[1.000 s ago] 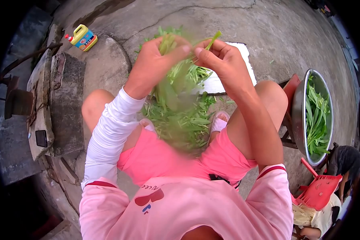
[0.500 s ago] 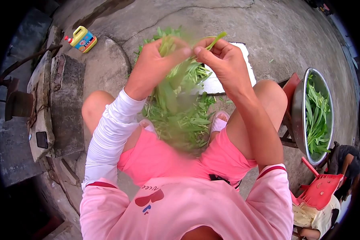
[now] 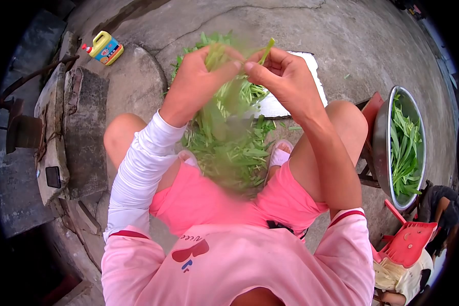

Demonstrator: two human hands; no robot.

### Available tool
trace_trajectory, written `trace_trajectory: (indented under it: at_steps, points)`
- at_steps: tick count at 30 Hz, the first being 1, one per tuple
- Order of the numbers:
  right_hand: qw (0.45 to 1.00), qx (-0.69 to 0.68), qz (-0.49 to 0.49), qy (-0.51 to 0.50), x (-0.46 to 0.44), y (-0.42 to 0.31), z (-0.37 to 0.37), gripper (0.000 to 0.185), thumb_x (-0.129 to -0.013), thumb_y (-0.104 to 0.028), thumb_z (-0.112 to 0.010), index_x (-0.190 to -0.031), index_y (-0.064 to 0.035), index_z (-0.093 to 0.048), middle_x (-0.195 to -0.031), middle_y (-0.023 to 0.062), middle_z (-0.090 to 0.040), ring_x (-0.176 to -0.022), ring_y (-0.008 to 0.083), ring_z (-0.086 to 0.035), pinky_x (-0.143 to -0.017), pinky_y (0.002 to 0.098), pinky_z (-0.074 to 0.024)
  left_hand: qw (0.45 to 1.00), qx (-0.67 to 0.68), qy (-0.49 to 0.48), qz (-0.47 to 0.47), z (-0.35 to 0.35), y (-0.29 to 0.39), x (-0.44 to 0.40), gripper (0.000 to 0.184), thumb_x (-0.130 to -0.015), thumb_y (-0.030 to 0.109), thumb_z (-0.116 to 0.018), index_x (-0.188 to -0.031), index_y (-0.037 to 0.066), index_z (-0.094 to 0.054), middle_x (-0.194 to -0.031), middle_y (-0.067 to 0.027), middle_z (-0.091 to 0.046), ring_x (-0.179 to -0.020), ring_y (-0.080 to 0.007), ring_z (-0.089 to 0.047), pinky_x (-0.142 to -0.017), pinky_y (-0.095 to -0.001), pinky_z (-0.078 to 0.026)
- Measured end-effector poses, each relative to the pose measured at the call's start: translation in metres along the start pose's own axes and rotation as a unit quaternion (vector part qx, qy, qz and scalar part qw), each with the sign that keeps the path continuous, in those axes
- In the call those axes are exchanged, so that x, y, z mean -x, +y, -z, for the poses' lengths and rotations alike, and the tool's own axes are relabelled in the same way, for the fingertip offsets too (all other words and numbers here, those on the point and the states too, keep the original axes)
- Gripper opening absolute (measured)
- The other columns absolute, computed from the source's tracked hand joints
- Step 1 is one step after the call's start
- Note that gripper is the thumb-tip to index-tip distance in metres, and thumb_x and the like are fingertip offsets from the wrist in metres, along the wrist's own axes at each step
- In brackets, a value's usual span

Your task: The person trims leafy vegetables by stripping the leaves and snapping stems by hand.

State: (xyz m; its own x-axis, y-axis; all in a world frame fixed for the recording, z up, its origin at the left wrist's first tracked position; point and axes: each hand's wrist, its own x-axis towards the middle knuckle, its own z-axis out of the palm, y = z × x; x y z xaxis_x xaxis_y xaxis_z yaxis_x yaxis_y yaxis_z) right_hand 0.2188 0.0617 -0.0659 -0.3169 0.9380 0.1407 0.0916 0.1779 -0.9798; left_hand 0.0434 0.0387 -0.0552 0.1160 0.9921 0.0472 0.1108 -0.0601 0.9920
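Between the raised hands, above the leafy greens (image 3: 234, 153) heaped on the ground, the left grip (image 3: 201, 76) is closed around a bunch of stems (image 3: 218, 58), whose blurred leaves hang below it. Just beside it, the right grip (image 3: 275, 71) pinches a single green stalk (image 3: 268, 50) between thumb and fingers, its end pointing up. Behind and below the right grip lies a white board (image 3: 316, 76); well off to its right, a metal basin (image 3: 382, 148) holds more greens.

one head-worn view (the only one), close above the lap, facing forward and down
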Motion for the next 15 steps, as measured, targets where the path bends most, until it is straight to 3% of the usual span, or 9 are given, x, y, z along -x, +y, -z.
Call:
trace_trajectory:
  at_steps: [5, 11, 15]
  points:
    - [1.0, -0.003, -0.017, -0.015, 0.0007, 0.0007, -0.0005, 0.022, -0.08, -0.02, -0.061, -0.083, 0.0019, -0.06, -0.068, 0.0037, -0.06, -0.065, 0.0083, -0.054, -0.061, 0.0241, -0.0431, 1.0, -0.002, -0.01, -0.012, 0.0, -0.0028, -0.0006, 0.016, -0.082, 0.015, -0.061, -0.096, 0.007, -0.06, -0.074, 0.0077, -0.054, -0.06, 0.0005, -0.04, -0.051, -0.0168, -0.027]
    - [0.991, -0.106, -0.072, -0.026, 0.0015, -0.0051, -0.0045, 0.02, -0.082, -0.019, -0.056, -0.086, -0.0001, -0.058, -0.074, 0.0032, -0.06, -0.068, 0.0104, -0.055, -0.068, 0.0248, -0.045, 1.0, -0.008, -0.018, 0.008, 0.0013, 0.0021, 0.0001, 0.017, -0.082, 0.016, -0.06, -0.096, 0.006, -0.06, -0.072, 0.0081, -0.051, -0.056, 0.001, -0.037, -0.048, -0.0173, -0.025]
    - [0.99, -0.106, -0.077, -0.05, 0.0013, -0.0053, -0.0018, 0.022, -0.084, -0.021, -0.06, -0.093, -0.0013, -0.058, -0.081, 0.0035, -0.057, -0.076, 0.01, -0.056, -0.073, 0.0272, -0.0526, 0.998, 0.043, -0.019, 0.036, 0.0021, 0.0024, -0.001, 0.017, -0.084, 0.02, -0.059, -0.095, 0.006, -0.06, -0.069, 0.0073, -0.05, -0.053, 0.0006, -0.033, -0.045, -0.0178, -0.022]
